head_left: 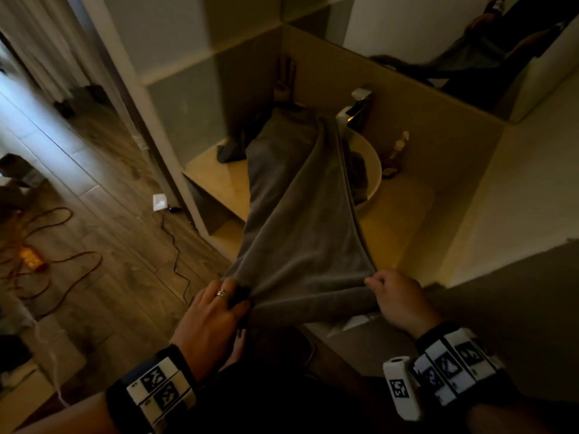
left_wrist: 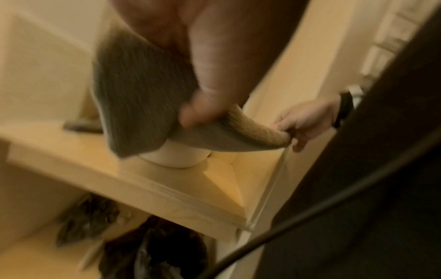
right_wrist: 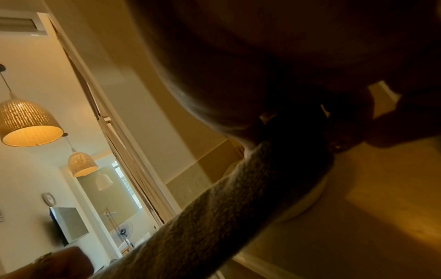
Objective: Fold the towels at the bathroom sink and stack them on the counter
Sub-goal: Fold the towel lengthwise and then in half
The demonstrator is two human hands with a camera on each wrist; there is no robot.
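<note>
Head view puts one wooden counter [head_left: 404, 214] across the middle, running from 9 o'clock toward 3 o'clock, with one white round basin [head_left: 372, 170] standing on it just right of centre. One long grey towel [head_left: 294, 214] is the largest loose thing: it stretches from 12 o'clock, where its far end lies heaped on the counter by the basin, down to 6 o'clock, where both hands hold its near edge taut above the counter's front. A second, darker cloth [head_left: 230, 148] lies bunched on the counter at 10 o'clock of the towel, and some dark fabric sits inside the basin; whether that is another towel cannot be told.

One chrome tap [head_left: 357, 111] rises behind the basin at 1 o'clock, and one small bottle [head_left: 399, 145] stands at the basin's 3 o'clock side.

Two hands are in view. The left hand [head_left: 216, 311], wearing one ring, pinches the towel's near left corner with curled fingers and thumb. The right hand [head_left: 398, 299] grips the near right corner, fingers curled round the bunched edge.
</note>
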